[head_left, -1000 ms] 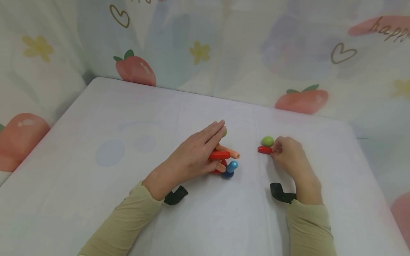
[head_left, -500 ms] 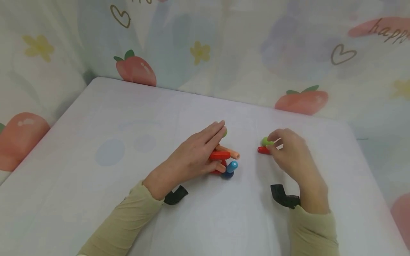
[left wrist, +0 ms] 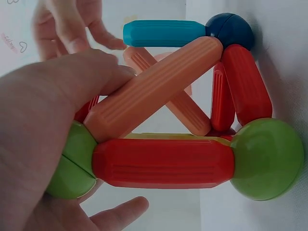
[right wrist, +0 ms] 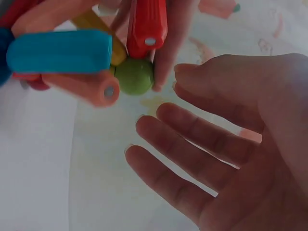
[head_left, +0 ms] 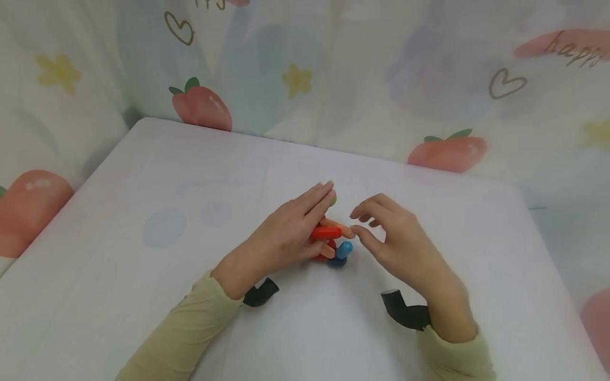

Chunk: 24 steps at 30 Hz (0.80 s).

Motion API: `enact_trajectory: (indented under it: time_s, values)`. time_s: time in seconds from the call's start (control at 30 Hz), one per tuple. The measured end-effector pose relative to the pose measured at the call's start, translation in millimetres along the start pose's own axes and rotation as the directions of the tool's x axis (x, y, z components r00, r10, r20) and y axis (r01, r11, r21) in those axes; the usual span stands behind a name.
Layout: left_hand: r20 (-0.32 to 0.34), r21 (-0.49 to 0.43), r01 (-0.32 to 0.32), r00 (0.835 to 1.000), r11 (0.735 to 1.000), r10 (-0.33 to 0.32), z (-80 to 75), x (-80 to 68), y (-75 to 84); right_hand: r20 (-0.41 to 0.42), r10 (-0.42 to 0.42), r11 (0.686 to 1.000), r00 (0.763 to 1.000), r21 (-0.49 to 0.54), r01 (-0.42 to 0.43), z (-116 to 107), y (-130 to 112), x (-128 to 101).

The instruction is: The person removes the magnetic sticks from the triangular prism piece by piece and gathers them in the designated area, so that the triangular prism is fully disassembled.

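At twelve o'clock the cloth backdrop (head_left: 362, 79), printed with strawberries and hearts, rises behind my white table (head_left: 119, 296). Between my hands, just toward five o'clock from the centre of my view, sits the toy rod-and-ball frame (head_left: 328, 233). My left hand (head_left: 283, 227), at its nine o'clock, grips it: the thumb presses on an orange rod (left wrist: 159, 91), while the palm side cups a green ball (left wrist: 74, 161) at that rod's end. I judge that I hold this joint because the rods meet the balls only at their tips, probably by magnets given the silver dots, so tilted pieces might slip unsteadied. Away from my palm, a second green ball (left wrist: 267, 159) and a dark blue ball (left wrist: 231, 30) seem to serve as feet, a light blue rod (left wrist: 163, 33) jutting from the latter. My right hand (head_left: 397, 241), at three o'clock of the frame, has its fingers parted and softly bent around nothing I can see; its thumb lies near the bare end of another orange rod (right wrist: 82, 87), touching or not I cannot tell.
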<state>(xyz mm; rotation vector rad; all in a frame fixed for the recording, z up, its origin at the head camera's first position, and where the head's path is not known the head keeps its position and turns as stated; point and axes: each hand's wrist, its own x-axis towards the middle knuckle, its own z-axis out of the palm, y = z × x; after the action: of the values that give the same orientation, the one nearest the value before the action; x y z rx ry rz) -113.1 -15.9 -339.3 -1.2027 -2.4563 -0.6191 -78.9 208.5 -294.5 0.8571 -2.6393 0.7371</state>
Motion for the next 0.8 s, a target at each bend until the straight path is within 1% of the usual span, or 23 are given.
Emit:
enact_trajectory:
  time_s: [0.1, 0.2, 0.3, 0.4, 0.6, 0.73, 0.8]
  values:
    - [-0.042, 0.019, -0.028, 0.999, 0.999, 0.029, 1.1, -0.8, -0.5, 0.026, -0.049, 0.998, 0.998, 0.043, 0.048, 7, -10, 3]
    - [-0.087, 0.038, -0.055, 0.994, 0.998, 0.059, 2.9, -0.8, -1.4, 0.072, -0.039, 0.996, 0.997, 0.082, 0.033, 12, -18, 4]
    - [-0.112, 0.042, -0.069, 0.991, 0.997, 0.074, 4.7, -2.2, -1.5, 0.105, -0.018, 0.996, 0.994, 0.09, 0.009, 16, -23, 4]
    - [-0.118, 0.04, -0.073, 0.99, 0.997, 0.077, 6.3, -4.1, -1.5, 0.113, -0.017, 0.997, 0.993, 0.077, 0.008, 21, -23, 3]
    - [-0.107, 0.044, -0.067, 0.992, 0.997, 0.071, 6.5, -3.6, -0.7, 0.098, -0.059, 0.997, 0.993, 0.045, 0.055, 25, -23, 3]
    - [-0.096, 0.05, -0.058, 0.993, 0.997, 0.063, 4.9, -1.9, 0.0, 0.126, -0.046, 0.999, 0.991, 0.031, 0.042, 26, -24, 5]
    - [-0.099, 0.061, -0.063, 0.993, 0.996, 0.069, 5.1, -2.4, -0.2, 0.141, -0.034, 0.999, 0.989, 0.027, 0.031, 27, -25, 6]
